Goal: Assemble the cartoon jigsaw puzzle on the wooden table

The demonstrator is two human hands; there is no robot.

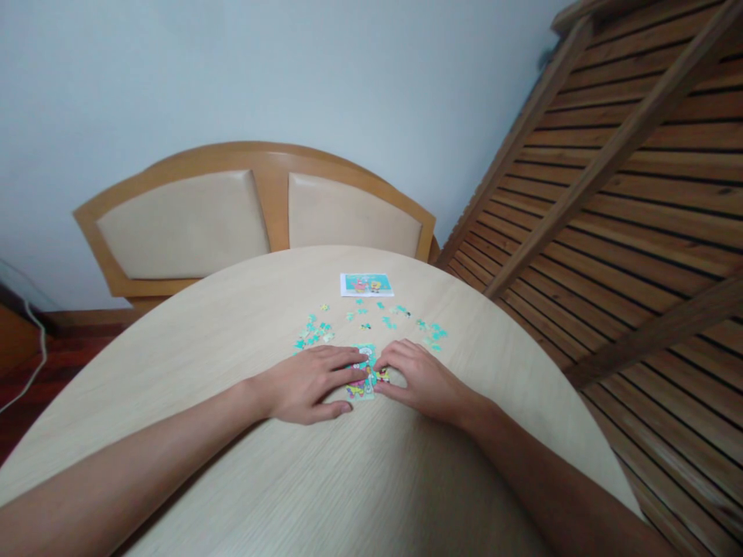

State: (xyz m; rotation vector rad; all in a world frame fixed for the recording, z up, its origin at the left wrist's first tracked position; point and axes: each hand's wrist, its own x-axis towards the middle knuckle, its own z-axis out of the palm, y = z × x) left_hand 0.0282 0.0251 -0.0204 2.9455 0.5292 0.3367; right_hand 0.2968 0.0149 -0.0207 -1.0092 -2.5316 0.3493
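A partly joined jigsaw puzzle (362, 393) with a colourful cartoon picture lies flat on the round wooden table (279, 480). My left hand (313, 383) rests over its left side, fingers stretched out flat and pressing on it. At the puzzle's right edge, my right hand (423, 377) pinches a yellowish puzzle piece (383, 375) between thumb and fingers. That piece touches or nearly touches the joined part; I cannot tell whether it is locked in. Part of the puzzle is hidden under my left fingers.
Loose teal pieces (313, 333) lie in a cluster beyond my left hand, and more pieces (434, 334) beyond my right. Several others are scattered between. A cartoon picture card (368, 285) lies farther back. Behind the table stands a padded headboard (272, 201); wooden slats (627, 209) lean at right.
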